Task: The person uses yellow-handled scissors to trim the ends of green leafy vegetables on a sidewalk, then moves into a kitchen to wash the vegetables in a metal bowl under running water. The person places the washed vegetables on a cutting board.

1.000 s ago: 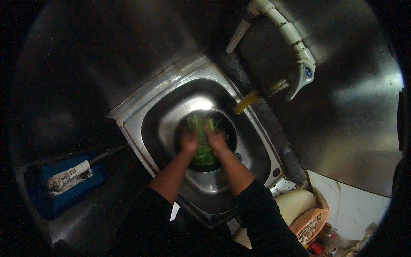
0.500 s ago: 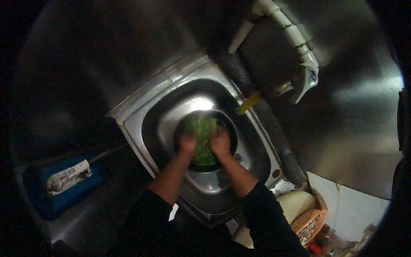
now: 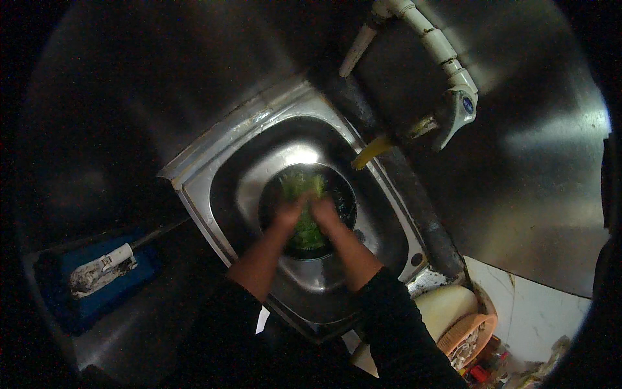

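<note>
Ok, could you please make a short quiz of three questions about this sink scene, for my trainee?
1. True or false: the left hand and right hand are both within the rim of the round bowl.
2. Where in the picture is the orange basket: A) upper left, B) lower right, C) centre?
3. Fill the gap: the yellow tube reaches over the sink's ____ edge (left or right).
Key: 1 true; 2 B; 3 right.
</note>
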`<state>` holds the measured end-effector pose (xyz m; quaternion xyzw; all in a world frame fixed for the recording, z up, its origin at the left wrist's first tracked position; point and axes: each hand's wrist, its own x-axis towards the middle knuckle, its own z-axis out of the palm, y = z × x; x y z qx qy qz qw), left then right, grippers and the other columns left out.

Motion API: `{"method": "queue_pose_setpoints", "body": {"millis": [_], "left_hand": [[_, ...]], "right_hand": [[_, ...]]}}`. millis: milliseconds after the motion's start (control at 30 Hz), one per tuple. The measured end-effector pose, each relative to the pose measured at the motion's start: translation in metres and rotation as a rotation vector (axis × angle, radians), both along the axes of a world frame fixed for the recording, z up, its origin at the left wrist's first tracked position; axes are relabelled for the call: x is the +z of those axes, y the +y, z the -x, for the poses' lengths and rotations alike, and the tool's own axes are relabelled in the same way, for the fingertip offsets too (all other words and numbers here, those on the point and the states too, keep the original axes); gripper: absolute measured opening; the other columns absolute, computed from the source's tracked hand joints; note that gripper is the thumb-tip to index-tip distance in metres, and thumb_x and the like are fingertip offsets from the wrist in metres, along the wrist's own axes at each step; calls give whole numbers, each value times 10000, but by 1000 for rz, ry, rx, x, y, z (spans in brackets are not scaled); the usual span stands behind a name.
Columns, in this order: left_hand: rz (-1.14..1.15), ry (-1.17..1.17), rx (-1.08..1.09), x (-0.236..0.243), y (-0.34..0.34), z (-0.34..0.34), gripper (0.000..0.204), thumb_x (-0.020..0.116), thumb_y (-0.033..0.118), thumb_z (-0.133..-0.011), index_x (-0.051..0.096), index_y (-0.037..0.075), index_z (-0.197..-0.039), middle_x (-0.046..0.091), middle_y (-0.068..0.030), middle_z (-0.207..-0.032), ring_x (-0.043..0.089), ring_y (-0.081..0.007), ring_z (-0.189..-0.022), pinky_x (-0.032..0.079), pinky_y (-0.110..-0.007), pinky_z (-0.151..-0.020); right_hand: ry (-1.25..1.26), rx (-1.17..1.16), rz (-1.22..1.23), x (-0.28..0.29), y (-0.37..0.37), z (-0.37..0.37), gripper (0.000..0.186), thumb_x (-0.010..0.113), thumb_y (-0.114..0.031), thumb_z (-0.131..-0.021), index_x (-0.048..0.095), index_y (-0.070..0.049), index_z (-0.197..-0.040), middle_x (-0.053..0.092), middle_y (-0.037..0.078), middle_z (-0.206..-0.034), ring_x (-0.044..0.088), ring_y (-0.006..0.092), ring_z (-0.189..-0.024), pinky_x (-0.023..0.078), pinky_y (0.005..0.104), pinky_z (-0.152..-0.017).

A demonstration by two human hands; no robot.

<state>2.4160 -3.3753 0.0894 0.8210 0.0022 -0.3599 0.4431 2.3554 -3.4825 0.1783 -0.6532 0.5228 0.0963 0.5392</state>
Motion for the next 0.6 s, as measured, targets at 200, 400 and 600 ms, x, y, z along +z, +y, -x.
{"method": "queue_pose_setpoints", "body": {"millis": [200, 400, 600], "left_hand": [[327, 131, 217, 42, -3, -8, 643, 612, 487, -861, 518, 14, -1286, 597, -140, -1216, 565, -270, -1084, 454, -384, -932], [76, 490, 204, 91, -18, -10, 640, 569, 524, -885, 521, 26, -1284, 603, -149, -1188, 567, -277, -1063, 459, -387, -917], [306, 180, 179, 131, 2, 1, 542, 538, 468, -918, 560, 25, -1230, 631, -156, -1127, 606, -276, -989, 473, -388, -849]], "right_hand": [[26, 427, 753, 11, 8, 13, 570, 507, -449, -914, 483, 0, -1265, 588, 293, -1105, 551, 468, -1046, 425, 492, -946], [-8, 57, 185, 15, 11, -5, 477, 480, -405, -942, 527, -4, -1196, 607, 296, -1065, 583, 458, -981, 444, 489, -899], [-202, 204, 257, 57, 21, 14, 456, 459, -391, -957, 564, 28, -1103, 607, 317, -965, 588, 470, -920, 474, 513, -769]]}}
